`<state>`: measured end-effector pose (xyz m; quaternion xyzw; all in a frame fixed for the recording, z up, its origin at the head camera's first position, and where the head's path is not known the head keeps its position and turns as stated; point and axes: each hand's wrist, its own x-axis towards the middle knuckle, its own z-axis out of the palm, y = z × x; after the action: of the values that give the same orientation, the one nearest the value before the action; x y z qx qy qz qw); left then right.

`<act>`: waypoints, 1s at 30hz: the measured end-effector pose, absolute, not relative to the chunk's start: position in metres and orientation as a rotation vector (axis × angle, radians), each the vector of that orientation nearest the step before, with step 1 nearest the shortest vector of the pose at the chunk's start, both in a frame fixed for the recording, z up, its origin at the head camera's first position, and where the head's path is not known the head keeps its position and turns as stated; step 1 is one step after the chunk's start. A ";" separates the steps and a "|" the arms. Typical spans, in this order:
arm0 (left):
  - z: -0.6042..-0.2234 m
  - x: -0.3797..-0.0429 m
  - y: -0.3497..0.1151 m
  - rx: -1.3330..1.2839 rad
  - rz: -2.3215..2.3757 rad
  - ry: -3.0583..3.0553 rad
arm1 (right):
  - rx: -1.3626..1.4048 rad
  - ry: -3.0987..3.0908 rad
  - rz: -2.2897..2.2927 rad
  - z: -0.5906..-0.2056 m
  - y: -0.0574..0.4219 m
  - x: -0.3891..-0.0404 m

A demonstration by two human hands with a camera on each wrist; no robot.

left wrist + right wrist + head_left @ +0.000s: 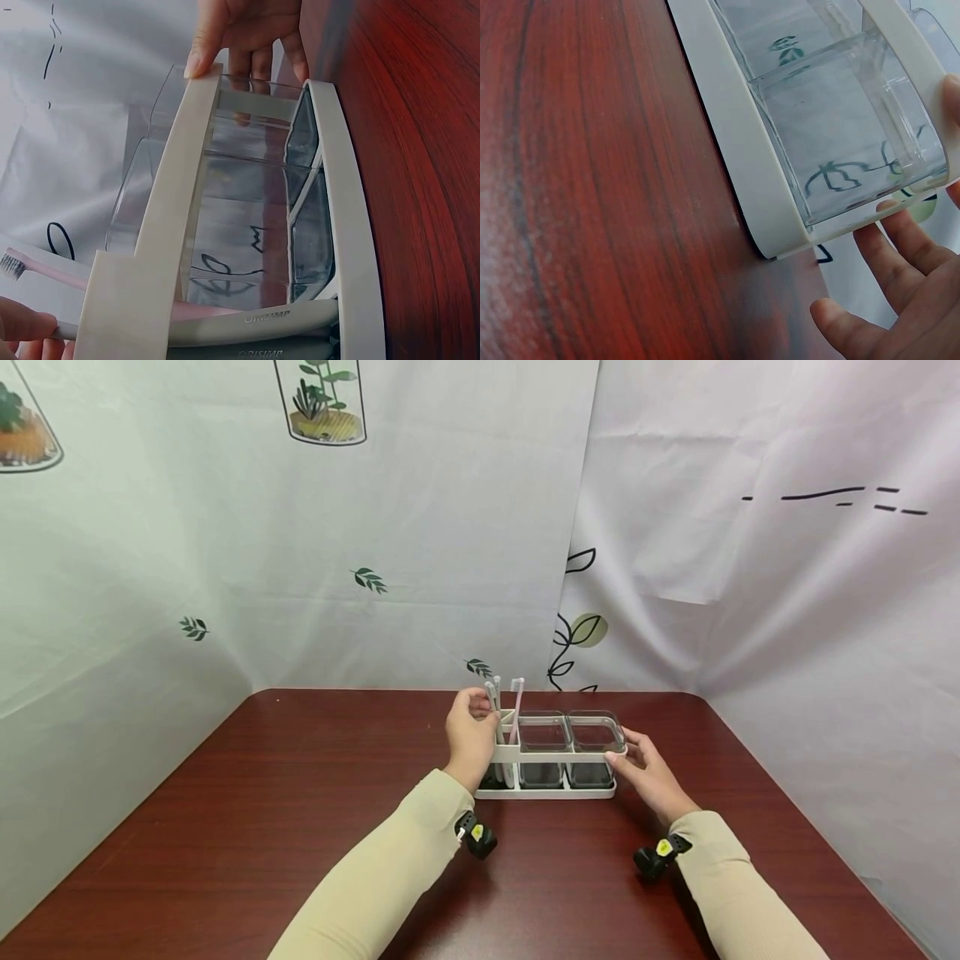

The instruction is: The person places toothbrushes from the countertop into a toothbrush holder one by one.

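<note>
A white toothbrush holder (558,793) stands on the table, with two clear cups (545,733) side by side in its right part. In its left slots are a pink toothbrush (517,710) and two grey toothbrushes (255,324). My left hand (472,739) is at the holder's left end, thumb and fingers pinching one grey toothbrush above the upper frame. At the right end, my right hand (647,772) grips the upper frame, thumb on its front and fingers spread behind and beside it. In the left wrist view the left hand shows only partly, at the lower left.
The dark red wooden table (300,827) extends around the holder on all sides. Behind it hangs a pale cloth (450,527) printed with leaves and jars, and more cloth closes off both sides. A small black camera is strapped to each wrist.
</note>
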<state>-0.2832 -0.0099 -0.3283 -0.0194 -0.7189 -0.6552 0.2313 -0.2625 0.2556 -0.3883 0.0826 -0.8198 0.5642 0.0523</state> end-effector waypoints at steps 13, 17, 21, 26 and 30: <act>-0.326 -0.286 -0.010 -0.038 -1.768 -2.031 | 0.241 -2.485 1.724 -0.389 0.255 -0.263; -0.326 -0.288 -0.010 -0.035 -1.767 -2.039 | 0.239 -2.479 1.731 -0.389 0.255 -0.264; -0.326 -0.288 -0.012 -0.035 -1.781 -2.045 | 0.234 -2.488 1.735 -0.389 0.256 -0.265; -0.326 -0.285 -0.019 -0.054 -1.789 -2.062 | 0.226 -2.517 1.714 -0.390 0.256 -0.262; -0.326 -0.282 -0.029 -0.074 -1.756 -2.084 | 0.217 -2.519 1.689 -0.391 0.256 -0.261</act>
<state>-0.2823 -0.0292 -0.3263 -0.0266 -0.7481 -0.6302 0.2060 -0.2613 0.2563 -0.3908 0.0713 -0.8274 0.5548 0.0504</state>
